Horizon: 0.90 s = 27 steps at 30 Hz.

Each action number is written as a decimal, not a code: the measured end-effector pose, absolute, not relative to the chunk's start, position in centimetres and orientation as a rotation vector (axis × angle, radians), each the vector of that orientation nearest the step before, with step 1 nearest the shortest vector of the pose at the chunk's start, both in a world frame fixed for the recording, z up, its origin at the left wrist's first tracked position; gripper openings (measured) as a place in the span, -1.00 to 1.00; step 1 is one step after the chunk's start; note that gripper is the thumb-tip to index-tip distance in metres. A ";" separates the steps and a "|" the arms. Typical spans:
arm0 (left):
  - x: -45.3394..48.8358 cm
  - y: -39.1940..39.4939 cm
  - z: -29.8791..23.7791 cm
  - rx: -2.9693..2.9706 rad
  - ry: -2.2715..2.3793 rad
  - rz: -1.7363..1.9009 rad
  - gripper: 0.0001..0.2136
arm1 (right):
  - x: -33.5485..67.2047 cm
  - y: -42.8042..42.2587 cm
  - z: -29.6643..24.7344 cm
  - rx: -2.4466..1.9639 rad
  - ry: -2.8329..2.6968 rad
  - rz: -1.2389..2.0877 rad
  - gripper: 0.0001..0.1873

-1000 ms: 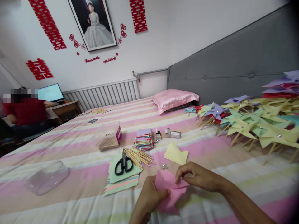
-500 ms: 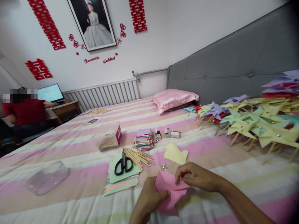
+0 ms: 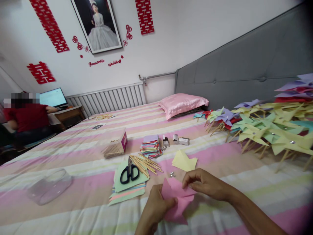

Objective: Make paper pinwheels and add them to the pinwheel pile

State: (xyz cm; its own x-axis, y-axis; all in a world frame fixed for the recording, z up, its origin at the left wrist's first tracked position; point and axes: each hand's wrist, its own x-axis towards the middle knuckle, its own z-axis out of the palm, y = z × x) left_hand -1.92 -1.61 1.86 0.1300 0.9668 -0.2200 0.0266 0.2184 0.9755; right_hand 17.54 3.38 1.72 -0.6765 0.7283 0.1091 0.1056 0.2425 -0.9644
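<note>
Between my hands is a pink paper sheet [image 3: 179,199], cut and partly spread into flaps. My left hand [image 3: 157,205] grips its left side, thumb pressed on the paper's face. With bent fingertips, my right hand [image 3: 204,182] pinches a flap at the upper right. Just beyond the paper lie small silvery pins [image 3: 172,174] on the bedspread, and past them a piece of yellow paper [image 3: 184,161]. To the left, black-handled scissors [image 3: 129,173] rest on a stack of coloured paper sheets [image 3: 127,197], beside a bundle of thin wooden sticks [image 3: 146,164].
Many finished paper pinwheels [image 3: 266,127] stand on sticks at the right, by the grey headboard [image 3: 234,62]. Farther back are a pile of small papers [image 3: 151,147], little boxes [image 3: 184,141], a clear stick box [image 3: 117,147] and a pink pillow [image 3: 184,103]. A person [image 3: 26,117] sits far left.
Both hands and the pink paper have shifted very slightly to the left. The grip on the paper looks the same, and the surrounding things have stayed put.
</note>
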 end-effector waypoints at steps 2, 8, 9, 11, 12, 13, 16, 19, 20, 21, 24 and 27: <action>-2.1 -1.4 1.4 1.110 1.209 0.957 -0.88 | 17.5 3.4 1.7 -0.747 -1.940 1.456 -0.84; -2.7 -0.6 0.5 0.924 1.306 1.167 -0.76 | 17.2 4.3 0.7 -0.802 -1.657 1.270 -0.74; -2.7 -0.6 0.6 0.894 1.319 1.207 -0.75 | 17.1 4.4 0.5 -0.821 -1.622 1.238 -0.73; -2.6 -0.8 1.1 0.810 1.306 1.270 -0.74 | 16.8 4.5 0.3 -0.851 -1.594 1.205 -0.74; -2.5 -0.9 1.4 0.740 1.274 1.297 -0.75 | 16.6 4.4 0.3 -0.858 -1.599 1.204 -0.76; -2.4 -1.0 1.7 0.673 1.226 1.307 -0.75 | 16.4 4.3 0.4 -0.857 -1.616 1.209 -0.79; -2.2 -1.1 2.0 0.532 1.102 1.324 -0.77 | 15.9 3.5 1.1 -0.831 -1.702 1.220 -0.92; -2.1 -0.9 1.7 0.434 1.131 1.350 -0.77 | 15.3 2.7 1.6 -0.822 -1.785 1.186 -0.91; -2.0 -0.8 1.5 0.411 1.156 1.367 -0.76 | 15.1 2.4 1.7 -0.825 -1.820 1.153 -0.87; -2.0 -0.7 1.3 0.400 1.181 1.385 -0.75 | 14.8 2.2 1.7 -0.828 -1.859 1.097 -0.83; -1.7 -0.6 0.7 0.460 1.297 1.480 -0.74 | 13.9 1.5 1.3 -0.851 -1.974 0.794 -0.66; -1.6 -0.5 0.2 0.531 1.421 1.571 -0.76 | 12.9 0.8 0.7 -0.855 -2.080 0.460 -0.44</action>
State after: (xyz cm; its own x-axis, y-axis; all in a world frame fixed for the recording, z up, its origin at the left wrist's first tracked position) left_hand -1.59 -0.48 0.17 -0.4821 0.8377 -0.2567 -0.3388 0.0920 0.9364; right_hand 12.89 0.83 0.73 -0.4321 0.7116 0.5541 0.4115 0.7022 -0.5810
